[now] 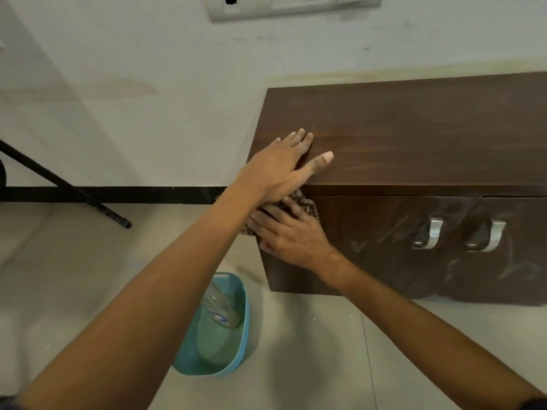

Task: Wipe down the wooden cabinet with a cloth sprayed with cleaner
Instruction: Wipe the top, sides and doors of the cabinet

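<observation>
Against the front of the dark brown wooden cabinet (414,137), right hand (291,235) presses a checked brown cloth (310,207) with straight fingers; left hand (275,167) lies flat on top. Ungripped, cloth may slip.

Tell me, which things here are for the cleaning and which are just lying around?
For the job: wooden cabinet; cloth, pressed to the cabinet front by the right hand; left hand, flat on the top; bottle in the blue tub, probably the cleaner.
Just lying about: black stand leg on the floor; switch plate on the wall.
</observation>
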